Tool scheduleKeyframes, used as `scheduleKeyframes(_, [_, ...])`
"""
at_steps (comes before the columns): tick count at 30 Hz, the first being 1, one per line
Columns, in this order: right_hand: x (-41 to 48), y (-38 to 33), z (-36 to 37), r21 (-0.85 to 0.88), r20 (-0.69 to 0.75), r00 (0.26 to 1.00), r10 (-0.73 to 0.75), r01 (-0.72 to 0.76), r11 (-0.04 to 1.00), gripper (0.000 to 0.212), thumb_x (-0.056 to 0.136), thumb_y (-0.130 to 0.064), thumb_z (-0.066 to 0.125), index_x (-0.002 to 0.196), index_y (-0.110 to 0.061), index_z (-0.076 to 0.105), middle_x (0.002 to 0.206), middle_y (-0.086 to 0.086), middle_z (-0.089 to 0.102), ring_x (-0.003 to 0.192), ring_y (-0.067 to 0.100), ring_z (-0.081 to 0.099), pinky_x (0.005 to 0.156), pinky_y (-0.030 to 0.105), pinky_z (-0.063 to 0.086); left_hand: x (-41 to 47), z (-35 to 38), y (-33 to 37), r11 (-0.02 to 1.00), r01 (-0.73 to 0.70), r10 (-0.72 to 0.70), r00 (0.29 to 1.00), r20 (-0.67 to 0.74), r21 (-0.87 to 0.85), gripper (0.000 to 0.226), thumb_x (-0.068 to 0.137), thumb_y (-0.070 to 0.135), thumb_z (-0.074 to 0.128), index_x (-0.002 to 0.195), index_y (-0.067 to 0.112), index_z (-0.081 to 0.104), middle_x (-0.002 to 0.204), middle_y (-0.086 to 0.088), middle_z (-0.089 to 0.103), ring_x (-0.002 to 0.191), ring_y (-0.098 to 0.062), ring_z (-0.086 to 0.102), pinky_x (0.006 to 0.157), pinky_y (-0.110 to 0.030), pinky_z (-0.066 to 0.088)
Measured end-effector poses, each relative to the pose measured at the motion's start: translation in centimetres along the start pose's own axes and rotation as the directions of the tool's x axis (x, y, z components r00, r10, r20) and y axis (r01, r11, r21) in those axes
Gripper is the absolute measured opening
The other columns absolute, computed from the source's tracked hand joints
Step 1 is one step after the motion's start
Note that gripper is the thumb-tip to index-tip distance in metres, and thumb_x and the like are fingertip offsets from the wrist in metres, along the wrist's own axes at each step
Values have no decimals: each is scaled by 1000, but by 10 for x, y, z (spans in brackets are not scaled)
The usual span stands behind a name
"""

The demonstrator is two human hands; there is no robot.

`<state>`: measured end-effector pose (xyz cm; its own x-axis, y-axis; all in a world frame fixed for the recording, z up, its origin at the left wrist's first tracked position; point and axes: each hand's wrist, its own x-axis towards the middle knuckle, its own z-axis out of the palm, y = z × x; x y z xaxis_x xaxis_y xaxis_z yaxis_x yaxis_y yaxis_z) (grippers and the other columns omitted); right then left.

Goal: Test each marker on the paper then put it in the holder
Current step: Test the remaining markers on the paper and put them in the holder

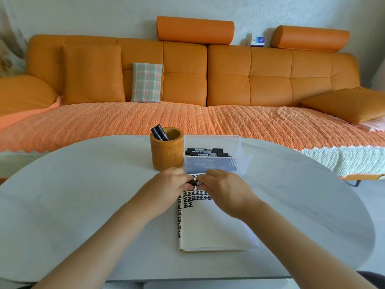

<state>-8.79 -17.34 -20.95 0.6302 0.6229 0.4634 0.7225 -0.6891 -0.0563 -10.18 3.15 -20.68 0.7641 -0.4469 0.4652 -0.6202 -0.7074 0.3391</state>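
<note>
Both the left hand [169, 183] and the right hand [224, 189] close around one black marker [194, 183] held level just above the paper [216, 228], probably working its cap, with the holder [166, 152] near ahead for dropping it in.

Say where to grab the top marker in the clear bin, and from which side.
Grip the top marker mid-barrel, coming from above. It lies flat, crosswise in the clear bin, whose open top is the only free way in; its walls block the sides, likely the ends too.
</note>
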Motion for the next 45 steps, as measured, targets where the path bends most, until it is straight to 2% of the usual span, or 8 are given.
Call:
scheduleKeyframes(5, [6, -2, -3, 423, 241, 947, 211, -298, 856, 29, 100, -27, 53, 77, -10, 60, 67, 8, 56, 64, 18, 46, 64, 44, 42, -4, -9, -3, 966, -162, 161, 987, 21, 199, 10, 89, 24, 66, 90, 14, 67, 77, 13, 35, 76, 0, 31, 54, -25, 36])
scheduleKeyframes(14, [3, -3, 2, -34, -28, 996, -83, 82, 996, 31, 97, -36, 43, 96, -17, 68, 75, -2, 58, 66, 22, 55, 51, 34, 43, -8, -10, -6, 963, 192, -170, 977, 126, -191, 17, 95, 25, 60, 107, 21, 72, 88, 5, 63, 85, -8, 58, 77, -35, 49])
scheduleKeyframes(20, [7, -13, -2, 437, 245, 949, 198, -290, 851, 29, 100, -28, 52, 75, -14, 58, 68, 4, 58, 67, 21, 50, 65, 42, 43, -9, -14, -9, 976, -152, 152, 988, 8, 155, 10, 88, 20, 68, 95, 13, 70, 77, 5, 50, 74, -6, 43, 56, -32, 44])
scheduleKeyframes(28, [6, -10, 3, -18, 19, 999, -35, 35, 999, 15, 92, -27, 58, 89, -17, 69, 76, -3, 61, 69, 21, 56, 54, 31, 40, -16, -13, -15, 936, 297, -262, 946, 189, -189, 23, 96, 29, 57, 78, 21, 67, 77, 3, 62, 74, -8, 57, 72, -30, 44])
scheduleKeyframes(31, [3, -4, 0, 60, 102, 988, 113, -120, 991, 27, 100, -32, 50, 84, -14, 63, 76, -2, 57, 70, 22, 54, 57, 34, 39, -20, -19, -30, 979, 195, -190, 978, 88, -59, 18, 92, 27, 64, 107, 26, 73, 91, 10, 62, 85, -4, 57, 77, -28, 48])
scheduleKeyframes(35, [-3, 1, -2, 219, 158, 970, 185, -217, 951, 28, 102, -30, 48, 82, -13, 59, 83, -4, 50, 74, 14, 50, 68, 32, 41, -27, -17, -41, 971, 234, -235, 972, -19, -37, 20, 89, 31, 67, 107, 24, 74, 93, 12, 53, 84, -1, 53, 75, -22, 45])
scheduleKeyframes(41, [-3, -1, -2, 356, 173, 936, 305, -348, 867, 45, 100, -15, 47, 142, -32, 43, 98, -5, 54, 82, 12, 51, 75, 25, 39, -33, 1, -49, 967, 255, -255, 966, 40, 23, 19, 91, 33, 64, 108, 26, 68, 94, 15, 51, 88, -2, 50, 78, -23, 45])
scheduleKeyframes(45, [-3, -5, -7, 536, 185, 926, 330, -377, 755, 30, 99, -6, 48, 103, -33, 60, 94, 2, 54, 70, 18, 57, 62, 36, 57, -36, 7, -45, 980, 182, -185, 983, 20, 85, 16, 92, 35, 61, 102, 24, 70, 89, 13, 51, 92, -6, 47, 75, -29, 47])
